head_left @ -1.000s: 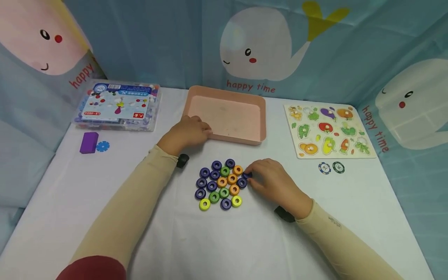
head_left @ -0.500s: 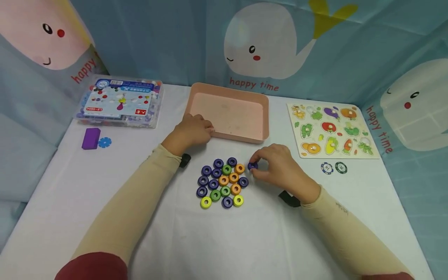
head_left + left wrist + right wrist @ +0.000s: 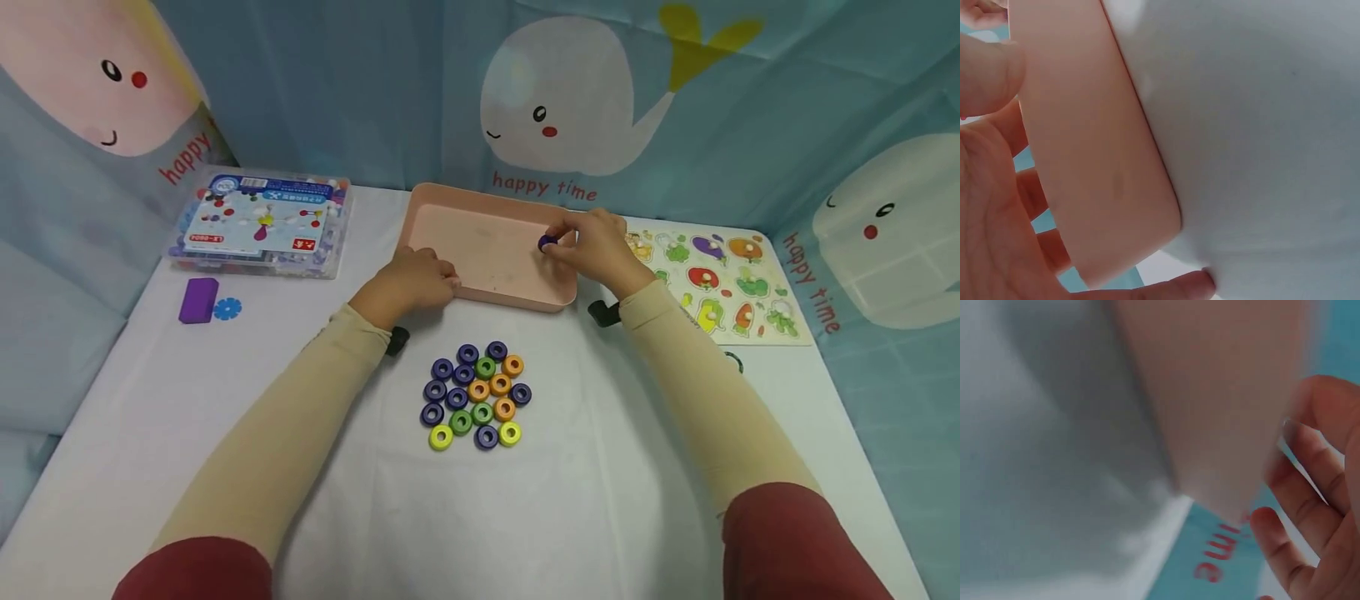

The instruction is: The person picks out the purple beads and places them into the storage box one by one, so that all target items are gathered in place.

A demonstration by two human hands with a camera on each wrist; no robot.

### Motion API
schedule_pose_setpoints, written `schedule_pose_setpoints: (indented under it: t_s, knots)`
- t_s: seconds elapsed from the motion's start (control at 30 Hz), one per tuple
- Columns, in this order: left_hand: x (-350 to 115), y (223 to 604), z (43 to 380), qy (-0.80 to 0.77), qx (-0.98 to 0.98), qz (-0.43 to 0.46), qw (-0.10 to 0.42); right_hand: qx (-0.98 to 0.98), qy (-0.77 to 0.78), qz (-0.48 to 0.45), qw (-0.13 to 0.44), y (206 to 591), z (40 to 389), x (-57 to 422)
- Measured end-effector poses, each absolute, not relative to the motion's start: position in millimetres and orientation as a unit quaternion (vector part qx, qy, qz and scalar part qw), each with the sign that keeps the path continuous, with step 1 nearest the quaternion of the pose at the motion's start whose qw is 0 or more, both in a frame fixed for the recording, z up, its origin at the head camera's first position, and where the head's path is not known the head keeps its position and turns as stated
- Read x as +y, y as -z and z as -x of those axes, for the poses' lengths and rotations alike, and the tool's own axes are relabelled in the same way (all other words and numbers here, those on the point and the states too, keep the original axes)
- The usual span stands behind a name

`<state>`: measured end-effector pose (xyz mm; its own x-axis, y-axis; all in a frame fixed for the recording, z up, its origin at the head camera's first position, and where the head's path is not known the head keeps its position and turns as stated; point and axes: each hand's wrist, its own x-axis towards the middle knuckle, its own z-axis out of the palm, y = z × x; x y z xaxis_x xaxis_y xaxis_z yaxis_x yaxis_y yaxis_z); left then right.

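Observation:
My right hand [image 3: 600, 252] pinches a dark purple ring [image 3: 546, 242] between thumb and fingertips, over the right end of the pink tray [image 3: 495, 297]. The ring is hidden behind the tray's blurred wall [image 3: 1210, 406] in the right wrist view. At the tray's front left corner, my left hand [image 3: 412, 287] holds the rim. The left wrist view shows its thumb [image 3: 991, 75] at the outer side of the tray wall [image 3: 1097, 144] and several fingers behind it. In front of the tray lies a cluster of purple, green, orange [image 3: 478, 391] and yellow rings [image 3: 441, 437].
A clear plastic box [image 3: 258, 221] with a printed label stands at the back left, a purple block [image 3: 198, 301] and blue flower-shaped piece [image 3: 227, 309] before it. A vegetable puzzle board [image 3: 742, 283] lies at right, partly covered by the right arm. A whale-print curtain [image 3: 375, 92] hangs behind.
My right hand has picked the purple ring from the cluster's right edge and carried it up and away to over the tray. The left hand stays at the tray's corner.

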<state>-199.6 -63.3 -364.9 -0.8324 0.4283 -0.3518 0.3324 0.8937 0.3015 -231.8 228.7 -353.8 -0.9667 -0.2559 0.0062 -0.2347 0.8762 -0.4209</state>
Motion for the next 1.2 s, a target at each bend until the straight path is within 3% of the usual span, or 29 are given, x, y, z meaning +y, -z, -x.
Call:
schedule_pose_setpoints:
  t_s: [0.23,0.77,1.0,1.2]
  knots:
    - [-62.2,360.9,198.0,-0.125,0.948,-0.202,0.213,0.982,0.164,0.089,0.028,371.9,247.3,225.3]
    - [-57.8,360.2,201.1,-0.109,0.945,-0.222,0.212,0.98,0.178,0.079,0.027,365.2,232.9,224.4]
    - [-62.2,361.2,200.3,-0.114,0.947,-0.206,0.219,0.969,0.197,0.146,-0.006,345.7,169.3,216.7]
    - [-64.7,361.3,199.8,-0.125,0.947,-0.192,0.224,0.956,0.191,0.221,0.03,348.0,97.9,205.7]
